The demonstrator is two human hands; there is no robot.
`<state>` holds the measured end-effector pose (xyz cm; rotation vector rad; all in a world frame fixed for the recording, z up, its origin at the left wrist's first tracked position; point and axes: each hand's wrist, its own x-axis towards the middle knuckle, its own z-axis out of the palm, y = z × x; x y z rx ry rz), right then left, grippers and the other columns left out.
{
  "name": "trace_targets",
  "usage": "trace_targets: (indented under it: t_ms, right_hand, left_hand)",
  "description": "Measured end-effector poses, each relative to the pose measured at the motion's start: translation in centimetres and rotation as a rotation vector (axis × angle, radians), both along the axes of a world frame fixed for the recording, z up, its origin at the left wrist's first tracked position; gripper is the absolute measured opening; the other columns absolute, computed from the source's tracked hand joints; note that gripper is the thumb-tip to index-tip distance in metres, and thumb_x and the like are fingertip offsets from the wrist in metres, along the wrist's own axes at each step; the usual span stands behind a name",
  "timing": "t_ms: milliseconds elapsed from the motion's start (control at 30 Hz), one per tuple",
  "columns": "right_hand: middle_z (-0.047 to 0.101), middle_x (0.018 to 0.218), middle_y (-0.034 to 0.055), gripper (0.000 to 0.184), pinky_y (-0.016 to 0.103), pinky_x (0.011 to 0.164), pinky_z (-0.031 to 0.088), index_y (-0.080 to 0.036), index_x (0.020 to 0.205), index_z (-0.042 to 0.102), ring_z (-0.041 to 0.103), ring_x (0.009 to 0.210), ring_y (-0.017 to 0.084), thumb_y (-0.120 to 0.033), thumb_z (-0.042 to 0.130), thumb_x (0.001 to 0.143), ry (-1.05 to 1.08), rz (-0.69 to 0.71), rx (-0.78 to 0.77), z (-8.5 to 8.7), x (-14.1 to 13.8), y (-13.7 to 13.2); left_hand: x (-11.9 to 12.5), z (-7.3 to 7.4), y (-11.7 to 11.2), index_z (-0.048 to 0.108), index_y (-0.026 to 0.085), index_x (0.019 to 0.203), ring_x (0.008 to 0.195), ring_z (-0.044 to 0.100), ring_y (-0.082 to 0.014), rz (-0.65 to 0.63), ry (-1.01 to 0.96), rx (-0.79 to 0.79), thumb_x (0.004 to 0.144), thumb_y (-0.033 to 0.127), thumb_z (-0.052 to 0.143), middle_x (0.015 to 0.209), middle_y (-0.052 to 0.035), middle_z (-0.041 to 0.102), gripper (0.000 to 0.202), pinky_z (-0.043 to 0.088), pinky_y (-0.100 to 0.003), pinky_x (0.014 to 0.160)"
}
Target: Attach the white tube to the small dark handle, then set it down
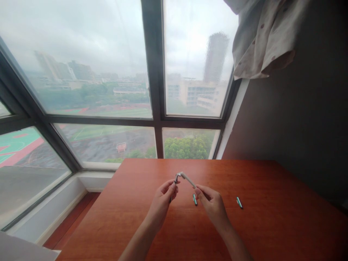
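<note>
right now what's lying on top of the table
On the table, one small greenish piece shows just left of the right hand; a second piece lies farther right. Whatever that hand, the left hand and the forearms cover cannot be seen.

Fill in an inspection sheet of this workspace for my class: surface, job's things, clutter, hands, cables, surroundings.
Surface: reddish-brown table.
Job's things: dark-and-silver slim object and pale slim object, ends close together, contact unclear; small green-edged piece left of the right hand, another small piece to its right.
Clutter: nothing seen.
Hands: left hand grips the dark-and-silver slim object; right hand grips the pale slim object.
Cables: nothing seen.
Surroundings: windows ahead, wall and hanging garment on the right.
</note>
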<state>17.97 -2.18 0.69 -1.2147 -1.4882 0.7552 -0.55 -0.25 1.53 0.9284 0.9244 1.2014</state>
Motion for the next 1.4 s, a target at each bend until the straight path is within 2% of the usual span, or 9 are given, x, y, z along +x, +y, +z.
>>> trace_targets:
  t_ms: [633,1167,1400]
  right_hand:
    - [0.067,0.066,0.0055,0.040,0.022,0.053,0.046,-0.013,0.080,0.073,0.061,0.059,0.017,-0.048,0.053,0.086,-0.004,0.002,0.018,-0.1,0.1,0.2]
    - [0.069,0.071,0.0070,0.039,0.024,0.058,0.048,-0.013,0.087,0.073,0.063,0.064,0.019,-0.046,0.052,0.087,-0.045,-0.045,0.014,-0.2,0.1,0.2]
    - [0.070,0.073,0.0070,0.036,0.023,0.059,0.048,-0.014,0.089,0.073,0.064,0.067,0.019,-0.043,0.053,0.087,-0.044,-0.008,0.020,-0.3,0.3,0.2]
  left_hand:
    - [-0.1,-0.5,0.1,0.069,0.014,0.103,0.058,0.039,-0.0103,-0.006,0.033,0.039,0.074,0.045,0.069,0.068,-0.0007,0.051,0.043,0.029,-0.022,0.054]
    - [-0.1,-1.1,0.3,0.067,0.012,0.105,0.058,0.036,-0.0090,-0.023,-0.018,0.029,0.077,0.041,0.068,0.066,0.0005,0.047,0.040,0.027,-0.022,0.054]
    - [-0.1,-0.8,0.3,0.068,0.013,0.104,0.059,0.036,-0.0092,-0.017,0.008,0.028,0.076,0.043,0.068,0.067,0.0009,0.046,0.041,0.027,-0.021,0.054]
